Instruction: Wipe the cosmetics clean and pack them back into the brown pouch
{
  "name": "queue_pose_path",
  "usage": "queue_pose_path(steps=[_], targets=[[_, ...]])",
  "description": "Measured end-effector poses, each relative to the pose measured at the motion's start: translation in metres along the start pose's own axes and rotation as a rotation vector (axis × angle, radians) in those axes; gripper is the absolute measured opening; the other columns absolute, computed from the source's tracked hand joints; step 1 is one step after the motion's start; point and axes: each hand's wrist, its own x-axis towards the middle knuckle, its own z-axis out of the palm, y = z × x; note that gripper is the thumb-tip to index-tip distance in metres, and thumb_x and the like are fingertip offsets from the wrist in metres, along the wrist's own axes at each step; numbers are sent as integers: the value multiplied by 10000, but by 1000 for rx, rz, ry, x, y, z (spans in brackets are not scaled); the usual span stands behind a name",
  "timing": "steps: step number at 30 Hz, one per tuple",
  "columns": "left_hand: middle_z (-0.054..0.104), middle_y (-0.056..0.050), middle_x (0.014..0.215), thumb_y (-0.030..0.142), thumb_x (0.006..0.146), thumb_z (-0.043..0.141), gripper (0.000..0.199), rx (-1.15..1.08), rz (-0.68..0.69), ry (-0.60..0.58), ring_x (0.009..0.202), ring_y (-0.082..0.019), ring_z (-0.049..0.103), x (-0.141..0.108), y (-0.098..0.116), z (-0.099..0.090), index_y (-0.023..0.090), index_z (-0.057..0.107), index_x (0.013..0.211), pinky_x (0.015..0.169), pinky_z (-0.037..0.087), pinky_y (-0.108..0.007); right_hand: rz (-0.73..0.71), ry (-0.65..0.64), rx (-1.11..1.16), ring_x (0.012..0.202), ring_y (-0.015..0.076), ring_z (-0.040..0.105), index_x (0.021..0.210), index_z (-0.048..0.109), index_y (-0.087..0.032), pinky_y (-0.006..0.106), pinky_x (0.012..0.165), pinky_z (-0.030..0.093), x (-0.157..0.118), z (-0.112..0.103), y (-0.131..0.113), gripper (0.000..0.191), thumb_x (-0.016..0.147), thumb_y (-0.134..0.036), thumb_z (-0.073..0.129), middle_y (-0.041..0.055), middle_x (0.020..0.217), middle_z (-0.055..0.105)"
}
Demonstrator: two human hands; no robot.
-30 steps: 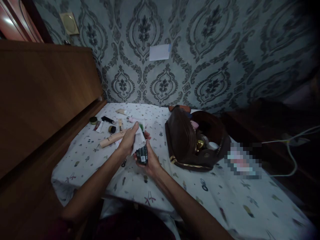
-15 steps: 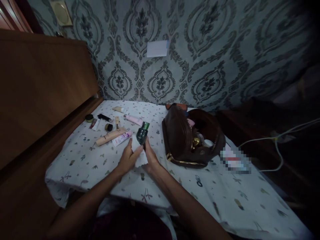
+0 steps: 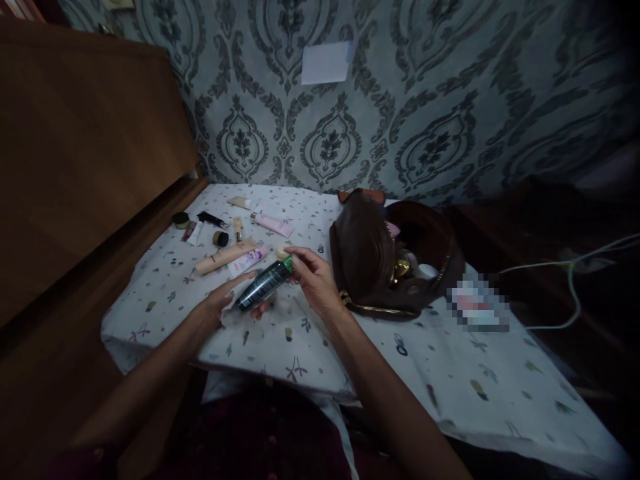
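A dark green bottle (image 3: 263, 287) with a bright green cap lies slantwise between my hands, over the front of the table. My right hand (image 3: 317, 277) pinches its cap end. Around the lower end wraps my left hand (image 3: 220, 303), thumb above and fingertips showing underneath. A bit of white wipe (image 3: 229, 315) shows at the left palm, mostly hidden. Just beyond the bottle are a white-and-purple tube (image 3: 247, 261), a long beige tube (image 3: 225, 257) and a small pale round item (image 3: 283, 251), partly covered by the right fingers.
Farther back lie a pink tube (image 3: 273, 225), a black tube (image 3: 213, 219), a small beige bottle (image 3: 237, 229) and a dark jar (image 3: 220, 238). An open brown bag (image 3: 360, 260) with cosmetics inside stands right of my hands. A wooden cabinet (image 3: 95, 147) borders the left.
The bottle has turned from nearly upright to a long slant, its base now lower left. My right hand has shifted to the cap; my left hand has moved left and the wipe is mostly hidden.
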Motion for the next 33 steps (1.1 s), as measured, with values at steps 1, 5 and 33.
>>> queue_pose_path(steps=[1, 5, 33], targets=[[719, -108, 771, 824, 810, 397, 820, -91, -60, -29, 609, -224, 651, 2, 6, -1, 140, 638, 1192, 618, 538, -376, -2, 15, -10, 590, 110, 449, 895, 717, -217, 237, 522, 370, 0, 1, 2, 321, 689, -459, 763, -24, 736, 579], [745, -67, 922, 554, 819, 655, 432, 4, -36, -42, 852, -257, 684, 20, 34, 5, 185, 711, 1036, 781, 547, -369, 23, 72, -97, 527, 99, 414, 748, 615, -209, 225, 468, 342, -2, 7, 10, 305, 641, -442, 781, -48, 658, 547], [633, -19, 536, 590, 761, 657, 437, -518, -329, 511, 311, -112, 501, 10, 19, 11, 171, 561, 840, 261, 236, -156, -31, -68, 32, 556, 65, 484, 910, 648, -203, 209, 498, 413, 7, -12, 5, 328, 694, -383, 818, -35, 823, 601]])
